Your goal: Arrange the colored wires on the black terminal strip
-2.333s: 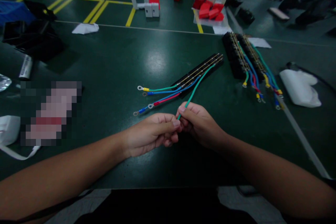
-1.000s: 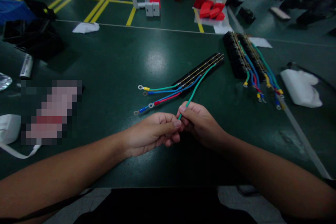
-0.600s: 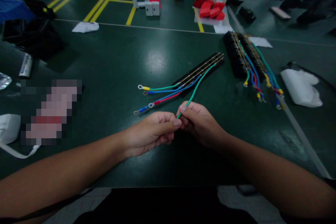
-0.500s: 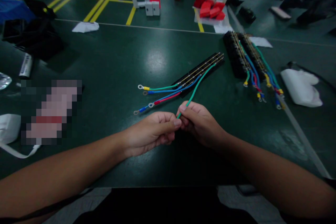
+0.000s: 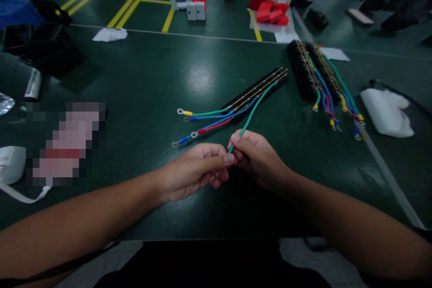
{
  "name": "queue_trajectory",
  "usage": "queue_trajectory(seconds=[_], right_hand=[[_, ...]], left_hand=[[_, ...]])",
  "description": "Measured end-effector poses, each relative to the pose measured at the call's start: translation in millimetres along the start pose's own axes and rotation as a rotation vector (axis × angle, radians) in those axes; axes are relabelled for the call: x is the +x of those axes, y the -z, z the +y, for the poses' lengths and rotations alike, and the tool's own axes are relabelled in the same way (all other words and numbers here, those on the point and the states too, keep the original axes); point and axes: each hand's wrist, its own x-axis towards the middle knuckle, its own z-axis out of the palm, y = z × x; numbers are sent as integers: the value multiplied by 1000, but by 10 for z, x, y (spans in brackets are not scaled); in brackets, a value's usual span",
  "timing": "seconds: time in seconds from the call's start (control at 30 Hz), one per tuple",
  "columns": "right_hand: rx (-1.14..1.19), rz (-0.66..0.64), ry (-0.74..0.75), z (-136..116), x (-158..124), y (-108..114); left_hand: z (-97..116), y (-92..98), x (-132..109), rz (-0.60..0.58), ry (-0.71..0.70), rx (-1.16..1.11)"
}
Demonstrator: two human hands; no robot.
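A green wire (image 5: 252, 112) runs from the far end of a black strip (image 5: 254, 92) with brass-coloured rails down to my hands. My right hand (image 5: 258, 155) pinches it between thumb and fingers. Touching it, my left hand (image 5: 202, 166) closes on the wire's near end, which the fingertips hide. Left of the strip lie other wires with ring terminals: a green one with a yellow sleeve (image 5: 188, 113), blue ones with blue sleeves (image 5: 183, 140) and a red one (image 5: 216, 125).
Two similar wired strips (image 5: 305, 72) lie at the right, beside a white object (image 5: 386, 112). Red parts (image 5: 272, 11) and white blocks (image 5: 195, 10) stand at the back. Black trays (image 5: 40, 47), a cylinder (image 5: 33, 84) and a blurred pink object (image 5: 64, 148) are at the left.
The fingers of my left hand have shifted slightly at the wire's end, its lower fingers loosening a little. The strip and the other wires have stayed in place.
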Motion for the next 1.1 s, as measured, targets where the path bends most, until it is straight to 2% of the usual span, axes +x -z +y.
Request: queue_trajectory(seconds=[0.23, 0.47, 0.63, 0.9, 1.1], right_hand=[[8, -8, -10, 13, 8, 11], [49, -30, -43, -11, 10, 1], [58, -44, -42, -5, 12, 17], [31, 16, -34, 1, 8, 12], [20, 32, -23, -6, -8, -3]], left_hand=[[10, 8, -5, -5, 15, -20], [6, 45, 5, -65, 25, -28], [18, 10, -15, -16, 5, 4], [-17, -39, -7, 112, -115, 261], [4, -43, -17, 155, -227, 495]])
